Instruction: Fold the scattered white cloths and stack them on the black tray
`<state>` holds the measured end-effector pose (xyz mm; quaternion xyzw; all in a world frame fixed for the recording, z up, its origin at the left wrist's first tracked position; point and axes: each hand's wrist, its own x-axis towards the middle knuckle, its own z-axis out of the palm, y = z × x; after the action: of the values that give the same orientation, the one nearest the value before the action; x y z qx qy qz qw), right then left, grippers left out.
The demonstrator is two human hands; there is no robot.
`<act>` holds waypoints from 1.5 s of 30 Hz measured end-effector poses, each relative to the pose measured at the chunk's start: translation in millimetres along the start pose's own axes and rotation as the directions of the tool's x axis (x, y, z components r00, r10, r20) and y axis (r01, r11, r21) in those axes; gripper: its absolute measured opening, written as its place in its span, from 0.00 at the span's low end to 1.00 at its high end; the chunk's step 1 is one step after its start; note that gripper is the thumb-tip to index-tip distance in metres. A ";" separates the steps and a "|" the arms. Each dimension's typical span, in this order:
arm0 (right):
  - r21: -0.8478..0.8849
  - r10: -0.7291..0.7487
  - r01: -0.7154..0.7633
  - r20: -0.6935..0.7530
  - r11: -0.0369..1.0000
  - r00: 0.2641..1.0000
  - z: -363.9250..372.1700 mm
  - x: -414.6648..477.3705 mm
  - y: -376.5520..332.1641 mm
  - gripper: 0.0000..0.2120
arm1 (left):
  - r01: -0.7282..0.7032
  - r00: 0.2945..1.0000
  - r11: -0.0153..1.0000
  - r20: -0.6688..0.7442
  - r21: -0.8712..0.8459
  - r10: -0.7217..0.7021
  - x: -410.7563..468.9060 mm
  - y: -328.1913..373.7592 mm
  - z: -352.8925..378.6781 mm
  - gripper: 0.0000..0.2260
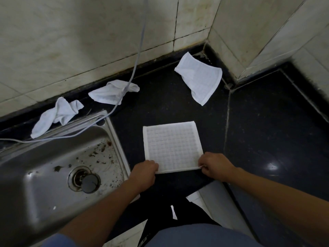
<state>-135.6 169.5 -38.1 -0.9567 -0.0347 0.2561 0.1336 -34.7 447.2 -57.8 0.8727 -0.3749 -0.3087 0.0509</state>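
Observation:
A white waffle-weave cloth [172, 146] lies spread flat on the black counter [160, 104] in front of me. My left hand [145, 172] grips its near left corner and my right hand [214, 165] pinches its near right corner, lifting that edge slightly. Three more white cloths lie loose: a crumpled one [55, 115] on the sink's back rim, a bunched one [113, 92] by the wall, and a partly folded one [200, 77] near the corner. No black tray is in view.
A steel sink [53, 157] with a dirty basin and a drain plug [89, 180] sits at the left. A grey cable [137, 57] hangs down the tiled wall and runs across the bunched cloth and sink rim. The counter turns a corner at the right.

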 end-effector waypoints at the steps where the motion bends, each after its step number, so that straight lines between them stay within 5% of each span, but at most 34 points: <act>1: 0.016 0.022 -0.023 0.044 1.000 0.999 -0.3 -1.0 0.2 0.11 | 0.008 0.997 1.000 0.081 -0.017 -0.007 -1.3 -1.3 -1.6 0.11; 5: 0.137 0.084 -0.102 0.136 0.985 0.987 -14.8 0.5 6.2 0.10 | 0.057 0.981 0.982 0.191 -0.179 -0.022 -0.7 -9.2 -18.7 0.11; 12: 0.433 0.364 -0.276 -0.134 0.858 0.922 -62.3 40.6 25.1 0.06 | 0.266 0.948 0.839 -0.029 -0.475 -0.318 33.8 -34.0 -73.3 0.06; 25: 0.226 0.444 -0.402 -0.187 0.887 0.876 -48.0 100.0 25.6 0.12 | 0.437 0.808 0.805 -0.218 -0.401 -0.547 84.5 -47.2 -56.9 0.05; 30: 0.148 0.215 -0.176 -0.310 0.973 0.926 -36.7 74.5 3.2 0.09 | 0.294 0.846 0.930 -0.391 -0.222 -0.361 63.4 -20.0 -56.2 0.04; 34: 0.043 -0.024 0.033 -0.211 0.999 0.977 1.1 50.7 -18.3 0.07 | 0.136 0.953 0.990 -0.265 -0.049 -0.144 34.9 2.7 -26.6 0.04; 39: 0.157 0.156 -0.124 -0.212 0.980 0.965 11.7 32.1 12.5 0.07 | 0.272 0.932 0.950 -0.204 -0.153 -0.300 18.2 -14.3 -11.0 0.08; 45: 0.224 0.319 -0.271 -0.217 0.936 0.923 -13.2 37.8 22.5 0.09 | 0.162 0.925 0.986 -0.342 -0.034 -0.164 19.9 -24.2 -13.1 0.03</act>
<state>-96.3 149.9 -51.4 -0.9584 0.1518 0.1529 0.1872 -1.6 448.9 -65.0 0.9411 -0.2857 -0.1557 0.0921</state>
